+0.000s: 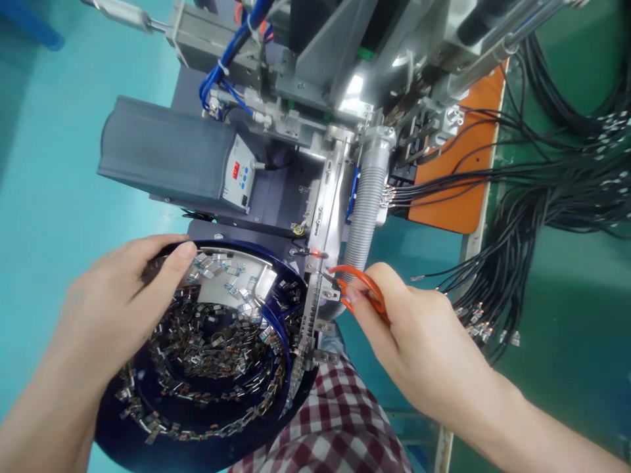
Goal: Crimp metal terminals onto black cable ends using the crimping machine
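While the left hand [121, 289] lies over the upper left rim of a dark blue bowl [197, 453], its thumb tip touching the edge, the right hand [419, 328] holds an orange-handled tool [372, 289] just beyond the bowl's right side. The right thumb and fingers are closed around the orange loops, pinching them firmly, and the tool's dark tip points left at a narrow metal track [311, 309], though I cannot tell whether it touches. As for the left hand, most of its fingers are hidden, so I cannot tell whether they clamp the rim or merely rest on it. Small metal clips [236, 348] lie heaped in the middle of the bowl and strung along its curved ledges, with some scattered on a pale plate [217, 289] near the left thumb. More small pieces sit in a row along the track, close to a glowing red light [316, 253]. A ribbed grey hose [365, 210] runs beside the track, above the right hand. Behind the bowl stands a grey box [167, 151] with a red display [236, 169], and bundled black cables [527, 230] spread at the right, near an orange board [453, 190]
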Demonstrator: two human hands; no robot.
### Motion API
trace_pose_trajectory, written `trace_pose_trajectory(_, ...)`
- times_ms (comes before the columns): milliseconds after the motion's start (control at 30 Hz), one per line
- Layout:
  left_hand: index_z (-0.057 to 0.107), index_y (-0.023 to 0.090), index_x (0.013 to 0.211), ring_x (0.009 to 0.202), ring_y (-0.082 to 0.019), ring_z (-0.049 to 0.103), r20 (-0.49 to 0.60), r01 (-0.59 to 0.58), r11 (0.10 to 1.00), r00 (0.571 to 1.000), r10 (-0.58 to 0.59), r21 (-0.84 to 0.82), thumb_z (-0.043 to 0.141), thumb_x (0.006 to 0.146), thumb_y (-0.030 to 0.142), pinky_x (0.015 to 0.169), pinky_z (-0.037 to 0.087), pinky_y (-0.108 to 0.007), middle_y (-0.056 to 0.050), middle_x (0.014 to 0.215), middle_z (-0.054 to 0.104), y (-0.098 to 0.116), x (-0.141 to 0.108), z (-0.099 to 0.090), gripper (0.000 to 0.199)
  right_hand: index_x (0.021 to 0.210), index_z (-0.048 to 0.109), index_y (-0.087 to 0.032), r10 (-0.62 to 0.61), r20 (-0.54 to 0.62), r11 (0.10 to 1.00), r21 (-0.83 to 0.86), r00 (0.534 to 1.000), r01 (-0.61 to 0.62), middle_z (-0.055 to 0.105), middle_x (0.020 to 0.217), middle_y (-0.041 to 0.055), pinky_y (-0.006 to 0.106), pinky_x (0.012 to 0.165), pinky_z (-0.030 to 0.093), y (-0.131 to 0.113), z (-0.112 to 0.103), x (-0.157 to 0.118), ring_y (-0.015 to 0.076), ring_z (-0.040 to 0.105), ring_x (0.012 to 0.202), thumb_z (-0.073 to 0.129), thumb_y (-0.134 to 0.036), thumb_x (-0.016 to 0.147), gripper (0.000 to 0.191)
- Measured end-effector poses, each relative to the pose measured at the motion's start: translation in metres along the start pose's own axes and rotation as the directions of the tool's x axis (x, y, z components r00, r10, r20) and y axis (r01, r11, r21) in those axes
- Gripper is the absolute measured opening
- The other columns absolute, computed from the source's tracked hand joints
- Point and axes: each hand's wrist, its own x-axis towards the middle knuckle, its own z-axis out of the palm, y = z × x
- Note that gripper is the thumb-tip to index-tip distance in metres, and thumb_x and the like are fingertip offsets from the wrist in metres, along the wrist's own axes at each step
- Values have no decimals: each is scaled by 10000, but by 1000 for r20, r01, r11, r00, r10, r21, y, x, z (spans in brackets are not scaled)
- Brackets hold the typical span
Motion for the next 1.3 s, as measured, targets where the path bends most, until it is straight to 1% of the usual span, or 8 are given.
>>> trace_pose_trajectory(67, 607, 319, 1057, 1023, -274, 581, 10, 15, 1000, 1000, -15, -5, 344, 827, 604, 921, 426, -455, -2, 1090, 657, 0, 1, 0, 450, 751, 358, -223, 22, 13, 999, 48, 1000, -23, 398, 475, -76, 226, 370, 235, 1, -1, 0, 95, 312, 335, 394, -191, 913, 170)
trace_pose_trajectory(200, 604, 316, 1057, 1032, -275, 578, 21, 31, 999, 999, -31, -14, 355, 823, 604, 933, 420, -453, -4, 1104, 652, 1, 1, -1, 447, 735, 346, -232, 61, 31, 990, 127, 998, -64, 414, 485, -72, 226, 372, 264, 3, -3, 0, 100, 348, 356, 408, -193, 911, 191)
trace_pose_trajectory(400, 606, 295, 1061, 1030, -294, 580, 23, 42, 999, 999, -42, 13, 337, 815, 613, 912, 432, -461, -24, 1102, 651, 4, 1, -3, 483, 750, 364, -228, 102, 32, 978, 178, 994, -106, 418, 485, -75, 220, 357, 254, 4, 0, -1, 96, 361, 357, 415, -197, 910, 170)
trace_pose_trajectory(467, 605, 290, 1062, 1034, -299, 578, 31, 48, 999, 998, -48, 19, 335, 814, 612, 911, 431, -469, -25, 1109, 649, 4, 2, -3, 488, 761, 380, -226, 120, 8, 973, 198, 993, -119, 438, 492, -71, 215, 365, 274, 7, 0, -4, 95, 376, 365, 424, -218, 914, 159)
trace_pose_trajectory(600, 601, 288, 1068, 1039, -295, 578, 39, 34, 999, 999, -35, 18, 331, 820, 601, 923, 424, -474, -21, 1109, 650, 4, 3, -2, 483, 794, 431, -219, 187, -87, 954, 255, 979, -160, 494, 543, -55, 201, 396, 340, 15, -2, -10, 90, 403, 392, 438, -253, 919, 130)
trace_pose_trajectory(933, 601, 298, 1051, 1030, -297, 582, 29, 23, 999, 999, -24, 32, 312, 844, 585, 884, 439, -456, -24, 1091, 658, 6, 3, -1, 457, 789, 459, -220, 204, -106, 946, 275, 973, -169, 439, 517, -76, 181, 384, 341, 20, 0, -22, 80, 394, 384, 460, -223, 906, 117)
trace_pose_trajectory(1133, 602, 295, 1056, 1024, -291, 585, 28, 31, 999, 999, -32, 15, 325, 847, 577, 894, 433, -452, -31, 1088, 660, 4, 1, -3, 446, 805, 455, -223, 210, -62, 933, 312, 976, -181, 507, 575, -46, 202, 412, 369, 23, -1, -36, 101, 440, 427, 442, -230, 919, 115)
trace_pose_trajectory(1300, 601, 304, 1060, 1028, -280, 590, 21, 39, 999, 999, -39, 13, 340, 856, 568, 891, 441, -445, -18, 1088, 663, 4, 2, -3, 423, 805, 445, -224, 214, -11, 913, 358, 977, -196, 510, 558, -57, 204, 416, 374, 21, 1, -47, 98, 438, 417, 424, -237, 929, 127)
